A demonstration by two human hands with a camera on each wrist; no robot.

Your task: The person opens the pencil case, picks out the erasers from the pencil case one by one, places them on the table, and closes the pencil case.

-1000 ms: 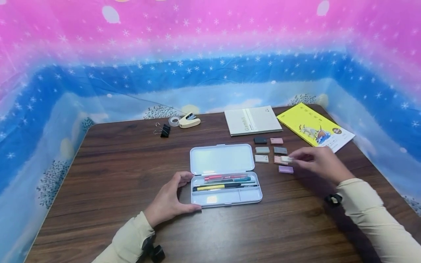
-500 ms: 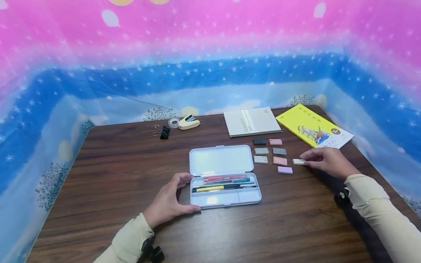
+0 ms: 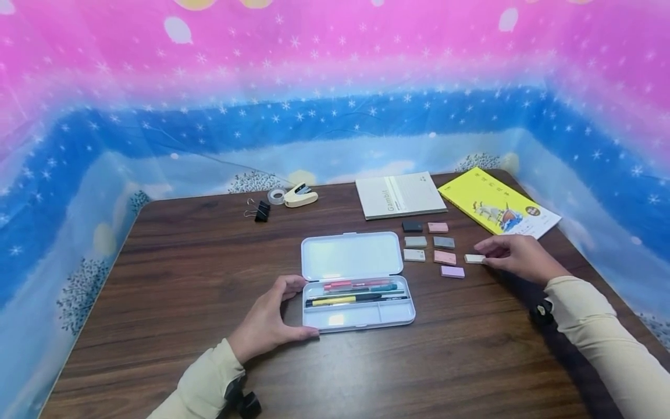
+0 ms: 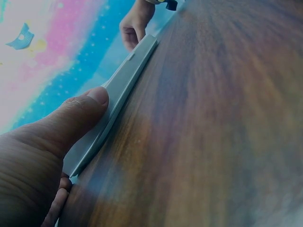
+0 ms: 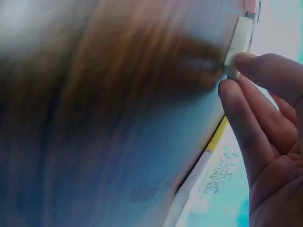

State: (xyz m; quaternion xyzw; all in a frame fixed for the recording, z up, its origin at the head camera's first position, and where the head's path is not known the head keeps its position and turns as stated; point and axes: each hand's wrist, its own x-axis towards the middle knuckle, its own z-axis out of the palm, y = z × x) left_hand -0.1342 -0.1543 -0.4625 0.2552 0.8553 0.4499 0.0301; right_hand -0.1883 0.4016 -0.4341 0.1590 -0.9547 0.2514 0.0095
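Observation:
An open white pencil case (image 3: pixel 325 318) lies on the table, its lid tipped back and several pens (image 3: pixel 342 299) in the rear compartment. My left hand (image 3: pixel 268 319) holds its left end, thumb along the front edge and fingers at the back corner; the left wrist view shows the thumb (image 4: pixel 90 105) on the rim. Over on the right, my right hand (image 3: pixel 523 257) pinches the near end of a small white eraser (image 3: pixel 473 259) at table level. The right wrist view shows thumb and fingertips at that end of the eraser. Beside it sit a pink eraser (image 3: pixel 445 258) and a purple eraser (image 3: pixel 452 272).
More erasers, including a black one (image 3: pixel 412 227) and a grey one (image 3: pixel 444 242), stand in rows right of the lid. Behind are a Gambit notebook (image 3: pixel 400 195) and a yellow book (image 3: pixel 497 201). A stapler (image 3: pixel 300 196), tape roll (image 3: pixel 276 195) and binder clip (image 3: pixel 262 211) lie back left.
My right hand has carried the white eraser from over the pink one to the right and down beside it, still pinching it. The left hand keeps its hold on the pencil case.

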